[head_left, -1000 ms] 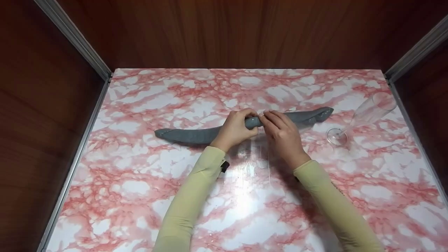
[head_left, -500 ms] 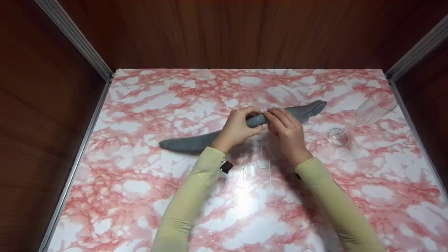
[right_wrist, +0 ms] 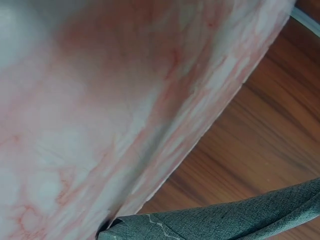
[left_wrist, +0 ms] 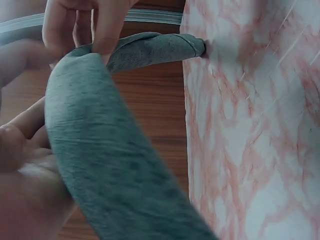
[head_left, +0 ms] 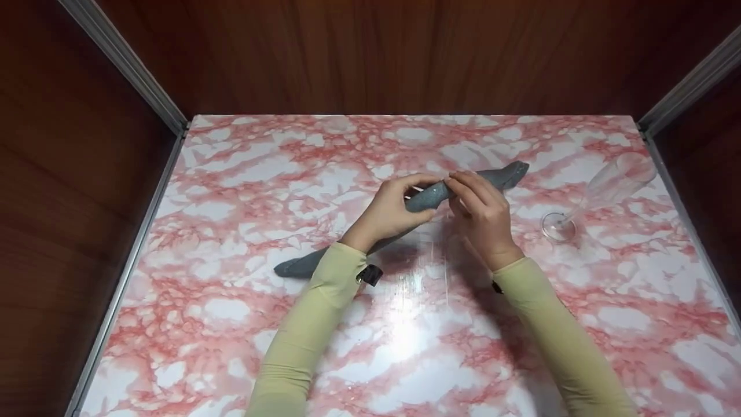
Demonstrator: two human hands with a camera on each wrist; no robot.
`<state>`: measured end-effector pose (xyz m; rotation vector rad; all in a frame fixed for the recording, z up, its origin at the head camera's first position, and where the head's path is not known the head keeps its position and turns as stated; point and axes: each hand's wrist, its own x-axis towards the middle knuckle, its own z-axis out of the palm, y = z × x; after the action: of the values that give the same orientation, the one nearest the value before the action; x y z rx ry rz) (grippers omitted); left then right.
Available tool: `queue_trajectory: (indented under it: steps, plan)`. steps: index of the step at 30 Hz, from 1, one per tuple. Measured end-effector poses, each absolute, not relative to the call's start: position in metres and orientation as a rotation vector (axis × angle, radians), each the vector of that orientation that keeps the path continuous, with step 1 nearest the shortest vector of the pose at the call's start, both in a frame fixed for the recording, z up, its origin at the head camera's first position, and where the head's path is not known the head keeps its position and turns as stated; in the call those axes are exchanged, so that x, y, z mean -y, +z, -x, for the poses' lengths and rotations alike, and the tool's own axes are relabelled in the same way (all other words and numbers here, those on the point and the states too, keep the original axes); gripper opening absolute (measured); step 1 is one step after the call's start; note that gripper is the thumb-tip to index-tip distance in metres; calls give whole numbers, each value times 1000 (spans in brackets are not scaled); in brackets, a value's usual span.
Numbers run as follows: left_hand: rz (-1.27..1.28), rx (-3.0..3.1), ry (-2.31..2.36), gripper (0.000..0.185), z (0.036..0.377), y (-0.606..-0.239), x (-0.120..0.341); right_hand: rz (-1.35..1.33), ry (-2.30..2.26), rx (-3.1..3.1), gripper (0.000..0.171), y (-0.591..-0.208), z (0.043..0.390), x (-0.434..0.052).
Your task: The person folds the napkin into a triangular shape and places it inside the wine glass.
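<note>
My left hand (head_left: 389,213) curls round the middle of the rolled grey cloth (head_left: 425,197), thumb below and fingers over the top, so the roll is gripped in my fist. My right hand (head_left: 481,215) meets it just beside, fingertips (head_left: 457,184) pinching the same roll where it leaves my left hand. From my left wrist I see the cloth (left_wrist: 110,165) run thick across my palm, with the other hand's fingers (left_wrist: 102,25) nipping it further along.

The roll lies slantwise over the pink marble tabletop (head_left: 231,174): its far end (head_left: 512,171) points up and to the right, its near end (head_left: 289,268) rests on the surface by my left sleeve (head_left: 307,341). The middle is lifted in my hands.

To the right, well apart from the cloth, a clear stemmed glass (head_left: 602,191) lies on its side, foot toward me; I see nothing inside it. Dark wood walls (head_left: 405,52) close in the table.
</note>
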<state>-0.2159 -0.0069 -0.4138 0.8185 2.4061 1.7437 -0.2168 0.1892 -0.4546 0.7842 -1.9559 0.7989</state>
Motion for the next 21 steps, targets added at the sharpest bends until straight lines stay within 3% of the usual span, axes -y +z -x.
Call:
queue_trajectory:
  steps: [4, 21]
  plan:
    - [-849, -2506, 1677, 55, 215, -411, 5, -763, 806, 1944, 32, -449, 217, -187]
    - [-890, -2655, 1883, 51, 211, -396, -6, -662, 933, 1873, 27, -422, 218, -178]
